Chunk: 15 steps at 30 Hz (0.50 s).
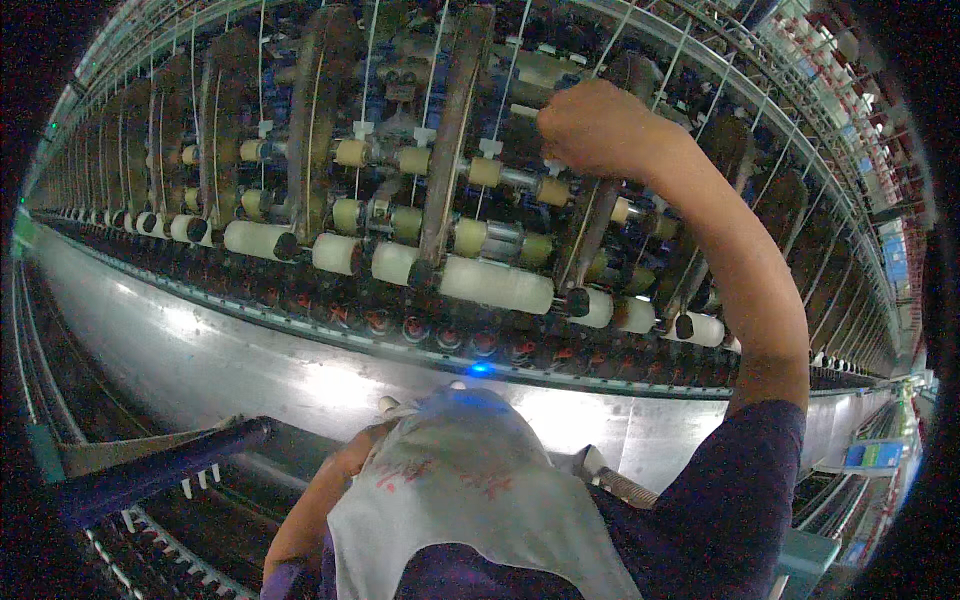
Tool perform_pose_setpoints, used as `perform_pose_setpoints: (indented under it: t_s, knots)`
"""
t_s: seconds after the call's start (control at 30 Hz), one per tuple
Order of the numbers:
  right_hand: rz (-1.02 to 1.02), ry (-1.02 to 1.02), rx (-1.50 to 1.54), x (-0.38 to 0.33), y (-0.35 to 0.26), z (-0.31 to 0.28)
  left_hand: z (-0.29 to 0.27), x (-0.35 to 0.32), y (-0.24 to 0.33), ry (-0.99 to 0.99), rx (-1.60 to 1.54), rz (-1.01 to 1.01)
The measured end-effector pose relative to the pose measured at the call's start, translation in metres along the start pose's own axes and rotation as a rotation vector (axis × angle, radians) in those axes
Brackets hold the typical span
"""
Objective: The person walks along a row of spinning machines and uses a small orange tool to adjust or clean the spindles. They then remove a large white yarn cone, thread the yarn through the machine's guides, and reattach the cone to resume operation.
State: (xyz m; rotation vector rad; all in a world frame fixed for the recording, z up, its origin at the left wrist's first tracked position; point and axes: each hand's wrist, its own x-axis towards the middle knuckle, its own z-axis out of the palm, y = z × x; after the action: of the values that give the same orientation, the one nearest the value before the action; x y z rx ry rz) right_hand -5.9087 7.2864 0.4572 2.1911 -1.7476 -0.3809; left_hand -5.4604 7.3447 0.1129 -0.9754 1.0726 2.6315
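My right hand (597,130) is raised over the upper rollers of a spinning frame, its fingers curled closed. What they grip, if anything, is hidden behind the hand. Close to it are a yellowish roller (554,190) and a dark upright arm (592,225). Low in front of my body, my left hand (372,440) is mostly covered by a pale grey cloth apron (450,490) with red marks. A small whitish thing (390,405) shows at that hand; its kind is unclear. The fingers there are hidden.
White cylindrical rollers (495,284) run across the frame, above a row of red-and-black spindle tops (450,336). A blue light (481,369) glows on the rail above a shiny metal panel (330,385). Thin white strands (513,75) hang down. A dark blue padded bar (170,470) stands at left.
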Motion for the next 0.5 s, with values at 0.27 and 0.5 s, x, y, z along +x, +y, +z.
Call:
perform_pose_setpoints:
  t_s: [0.27, 0.5]
  knots:
    - [0.070, 0.460, 0.318, 0.003, 0.012, 0.007, -0.016, 0.013, 0.003, -0.022, -0.053, -0.116]
    - [0.621, 0.690, 0.988, -0.028, -0.063, -0.059, -0.062, -0.021, 0.000, -0.082, -0.124, -0.119]
